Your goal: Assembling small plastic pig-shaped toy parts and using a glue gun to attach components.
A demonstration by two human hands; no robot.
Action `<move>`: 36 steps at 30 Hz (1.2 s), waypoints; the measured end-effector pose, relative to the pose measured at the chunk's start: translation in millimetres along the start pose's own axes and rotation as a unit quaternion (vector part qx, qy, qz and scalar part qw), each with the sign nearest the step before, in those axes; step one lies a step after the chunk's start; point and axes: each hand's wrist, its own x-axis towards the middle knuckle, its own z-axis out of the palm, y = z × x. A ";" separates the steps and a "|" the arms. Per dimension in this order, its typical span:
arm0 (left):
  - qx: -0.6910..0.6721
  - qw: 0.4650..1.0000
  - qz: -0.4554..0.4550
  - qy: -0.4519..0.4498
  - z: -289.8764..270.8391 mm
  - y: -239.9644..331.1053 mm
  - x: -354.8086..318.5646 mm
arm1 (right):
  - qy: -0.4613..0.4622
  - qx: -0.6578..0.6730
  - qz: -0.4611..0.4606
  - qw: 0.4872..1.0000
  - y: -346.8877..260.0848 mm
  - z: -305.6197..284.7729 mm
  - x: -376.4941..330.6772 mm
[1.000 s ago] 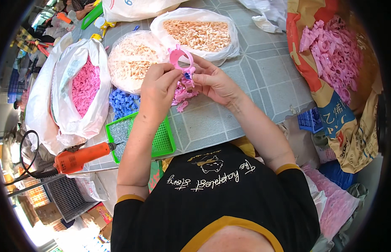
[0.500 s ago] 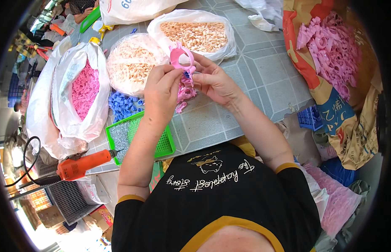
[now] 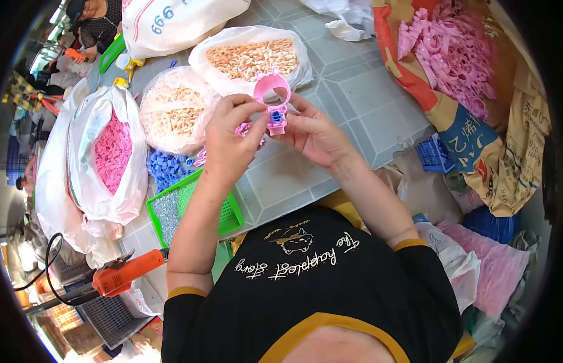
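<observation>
A pink plastic part with a round ring and small ear-like bumps [image 3: 271, 91] is held up in front of me above the table. A small blue plastic piece [image 3: 276, 117] sits in its lower body. My right hand [image 3: 316, 132] grips the part from the right, thumb beside the blue piece. My left hand [image 3: 232, 130] is closed, with its index fingertip and thumb at the part's left edge. Behind my left fingers lie more pink pieces [image 3: 242, 129], partly hidden. Several blue pieces [image 3: 166, 169] are heaped left of my left forearm.
A green tray [image 3: 232, 219] with small metal bits lies under my left forearm. An orange electric screwdriver [image 3: 129, 272] is at the left. Bags of peach pieces [image 3: 251, 58] and pink pieces [image 3: 113, 151] stand around; a large paper sack [image 3: 402, 75] holds pink parts at the right.
My view has shifted, so the table things sit further left. The pink part has turned to show the blue piece more openly, and both hands stay at it.
</observation>
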 end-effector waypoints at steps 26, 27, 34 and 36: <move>0.396 0.916 0.009 -0.057 54.5 -107.9 113.5 | 0.051 0.045 -0.041 0.997 0.5 -39.7 -24.7; 0.394 0.917 0.012 -0.060 55.2 -108.2 114.7 | 0.059 0.045 -0.045 0.996 0.6 -41.9 -25.1; 0.251 0.967 0.016 -0.026 42.4 -122.4 102.7 | 0.070 0.080 -0.031 0.994 2.1 -43.6 -22.0; 0.264 0.958 0.111 0.008 43.6 -124.6 104.9 | 0.077 0.062 -0.023 0.995 3.5 -44.1 -23.3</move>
